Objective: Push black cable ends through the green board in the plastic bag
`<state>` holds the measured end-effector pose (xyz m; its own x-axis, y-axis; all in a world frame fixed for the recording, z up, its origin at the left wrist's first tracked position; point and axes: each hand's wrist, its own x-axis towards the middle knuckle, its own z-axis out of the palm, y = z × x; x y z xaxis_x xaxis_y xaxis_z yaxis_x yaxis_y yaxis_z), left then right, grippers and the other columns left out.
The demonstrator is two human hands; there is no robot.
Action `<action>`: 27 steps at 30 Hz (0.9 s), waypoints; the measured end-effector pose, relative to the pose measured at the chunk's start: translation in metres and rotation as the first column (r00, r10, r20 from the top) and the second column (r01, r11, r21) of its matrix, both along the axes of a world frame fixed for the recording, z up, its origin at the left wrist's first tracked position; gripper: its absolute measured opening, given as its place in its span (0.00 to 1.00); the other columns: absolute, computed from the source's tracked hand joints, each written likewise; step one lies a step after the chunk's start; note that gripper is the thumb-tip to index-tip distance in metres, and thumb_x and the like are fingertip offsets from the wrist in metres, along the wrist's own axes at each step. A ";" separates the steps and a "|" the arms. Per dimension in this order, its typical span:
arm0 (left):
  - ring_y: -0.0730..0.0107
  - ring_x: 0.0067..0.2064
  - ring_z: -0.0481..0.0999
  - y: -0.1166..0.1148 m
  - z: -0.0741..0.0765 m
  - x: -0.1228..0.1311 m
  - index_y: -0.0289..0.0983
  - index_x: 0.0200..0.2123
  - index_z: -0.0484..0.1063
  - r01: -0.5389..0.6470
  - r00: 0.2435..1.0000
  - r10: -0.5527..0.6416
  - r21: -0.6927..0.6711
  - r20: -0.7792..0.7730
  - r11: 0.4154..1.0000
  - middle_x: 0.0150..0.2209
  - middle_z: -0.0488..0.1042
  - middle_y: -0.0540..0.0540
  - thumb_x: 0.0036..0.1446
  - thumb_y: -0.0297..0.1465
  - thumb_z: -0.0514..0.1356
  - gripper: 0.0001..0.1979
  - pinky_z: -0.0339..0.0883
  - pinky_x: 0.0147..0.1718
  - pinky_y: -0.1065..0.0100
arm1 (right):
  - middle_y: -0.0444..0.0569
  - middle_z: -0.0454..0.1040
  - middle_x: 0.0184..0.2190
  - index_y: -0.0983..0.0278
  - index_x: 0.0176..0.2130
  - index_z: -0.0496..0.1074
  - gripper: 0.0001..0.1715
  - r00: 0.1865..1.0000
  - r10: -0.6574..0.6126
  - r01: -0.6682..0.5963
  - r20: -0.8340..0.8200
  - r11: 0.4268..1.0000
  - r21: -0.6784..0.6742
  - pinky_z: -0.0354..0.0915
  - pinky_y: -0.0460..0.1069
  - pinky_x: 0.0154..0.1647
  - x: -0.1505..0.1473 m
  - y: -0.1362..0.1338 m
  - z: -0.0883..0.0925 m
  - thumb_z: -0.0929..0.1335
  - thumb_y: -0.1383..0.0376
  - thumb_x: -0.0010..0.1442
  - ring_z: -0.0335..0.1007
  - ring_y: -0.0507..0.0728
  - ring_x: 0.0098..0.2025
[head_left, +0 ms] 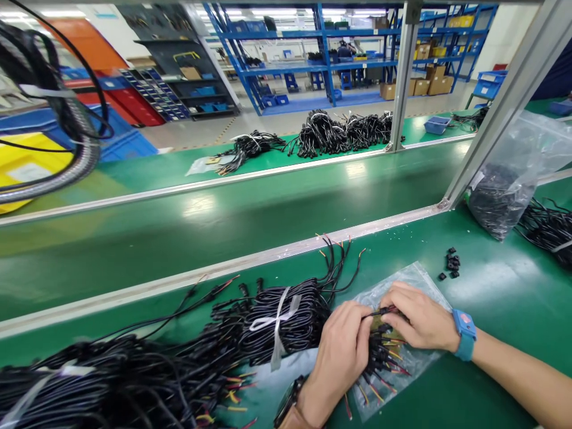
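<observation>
Between my two hands runs a thin black cable. My left hand pinches it on one side, and my right hand grips its end, where dark and reddish wires show. Below them, short black cables with bare red and yellow wire ends lie fanned out on a clear plastic bag. Left of my left hand sits a coiled black cable bundle tied with a white strap. The fingertips of my right hand partly hide what they hold.
A large heap of black cables fills the lower left. Small black parts lie right of the bag. A filled clear bag stands beside a metal post. Behind the metal rail, more cable bundles lie across the green belt.
</observation>
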<state>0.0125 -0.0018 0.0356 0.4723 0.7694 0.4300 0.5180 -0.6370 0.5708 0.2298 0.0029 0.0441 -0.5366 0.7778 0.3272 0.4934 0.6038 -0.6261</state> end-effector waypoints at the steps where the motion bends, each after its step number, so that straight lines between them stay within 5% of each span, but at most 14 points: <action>1: 0.65 0.35 0.70 0.000 0.000 0.000 0.38 0.38 0.67 -0.005 1.000 0.005 -0.007 0.007 1.000 0.33 0.71 0.47 0.69 0.25 0.52 0.06 0.63 0.37 0.65 | 0.50 0.70 0.36 0.63 0.44 0.65 0.05 1.000 0.006 -0.006 -0.003 1.000 -0.009 0.62 0.53 0.40 0.001 0.000 0.000 0.62 0.64 0.72 0.64 0.59 0.39; 27: 0.67 0.30 0.69 -0.003 0.000 -0.002 0.39 0.32 0.65 0.015 0.998 -0.017 -0.028 -0.059 0.999 0.28 0.70 0.50 0.68 0.25 0.51 0.10 0.59 0.33 0.66 | 0.48 0.70 0.35 0.62 0.41 0.63 0.02 0.999 -0.020 0.018 -0.034 0.997 -0.070 0.61 0.51 0.36 -0.011 -0.008 -0.015 0.62 0.67 0.71 0.66 0.58 0.36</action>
